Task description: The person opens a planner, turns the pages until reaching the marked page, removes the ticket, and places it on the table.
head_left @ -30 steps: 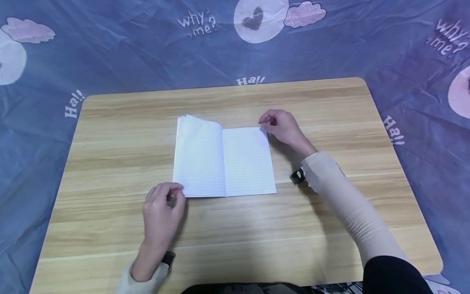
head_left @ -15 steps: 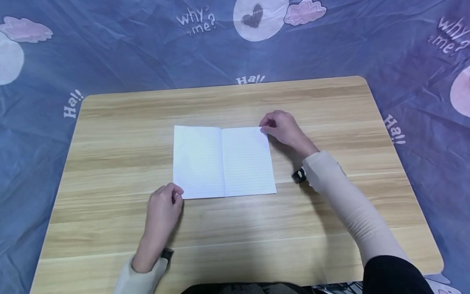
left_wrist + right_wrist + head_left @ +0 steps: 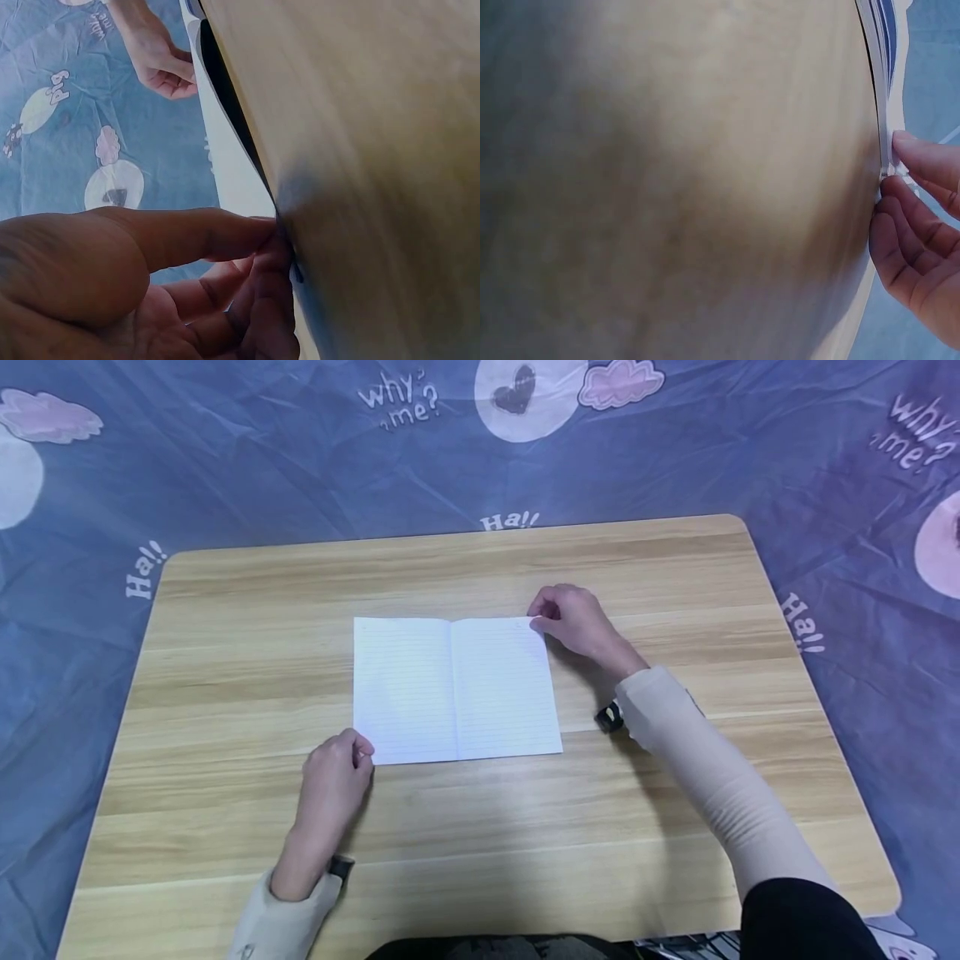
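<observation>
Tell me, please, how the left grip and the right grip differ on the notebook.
The left grip is at the near left corner of the notebook; the right grip is at the far right corner. The left grip's fingertips turn rightward, the right grip's leftward. Both pinch the notebook's edge between thumb and fingers.
</observation>
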Action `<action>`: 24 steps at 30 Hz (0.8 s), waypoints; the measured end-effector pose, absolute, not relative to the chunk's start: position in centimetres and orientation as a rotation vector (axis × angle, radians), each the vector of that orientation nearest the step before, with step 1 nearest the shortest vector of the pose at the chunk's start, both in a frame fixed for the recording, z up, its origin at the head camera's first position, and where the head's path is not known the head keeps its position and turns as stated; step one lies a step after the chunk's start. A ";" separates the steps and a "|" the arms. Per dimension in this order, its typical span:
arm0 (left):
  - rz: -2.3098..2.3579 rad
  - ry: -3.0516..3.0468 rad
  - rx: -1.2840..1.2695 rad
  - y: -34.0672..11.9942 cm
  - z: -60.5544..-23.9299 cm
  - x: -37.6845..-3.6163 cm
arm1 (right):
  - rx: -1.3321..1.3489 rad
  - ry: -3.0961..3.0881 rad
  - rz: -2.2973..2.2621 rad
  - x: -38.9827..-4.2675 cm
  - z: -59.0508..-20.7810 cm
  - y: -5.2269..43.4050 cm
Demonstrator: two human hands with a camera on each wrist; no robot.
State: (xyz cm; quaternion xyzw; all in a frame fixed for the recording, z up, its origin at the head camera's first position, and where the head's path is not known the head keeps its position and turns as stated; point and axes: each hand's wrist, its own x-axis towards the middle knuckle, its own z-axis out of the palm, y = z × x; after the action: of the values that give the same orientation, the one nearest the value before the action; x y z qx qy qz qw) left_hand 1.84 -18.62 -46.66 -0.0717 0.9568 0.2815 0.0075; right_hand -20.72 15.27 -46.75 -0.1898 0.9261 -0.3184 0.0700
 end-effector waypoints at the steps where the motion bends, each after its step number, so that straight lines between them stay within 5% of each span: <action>1: 0.885 2.982 -0.234 -18.7 -46.6 1.8 | -0.568 2.780 -0.959 -20.7 -46.7 15.3; 24: 0.837 2.854 -0.359 -19.8 -45.5 1.4 | -0.720 2.819 -1.209 -20.3 -46.5 15.9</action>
State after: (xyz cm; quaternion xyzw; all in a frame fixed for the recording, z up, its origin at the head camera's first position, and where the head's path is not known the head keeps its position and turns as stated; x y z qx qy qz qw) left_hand 1.40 -19.79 -45.53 -0.1196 0.9501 0.2787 0.0727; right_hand -20.33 15.86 -46.51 -0.2285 0.8947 -0.3838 -0.0044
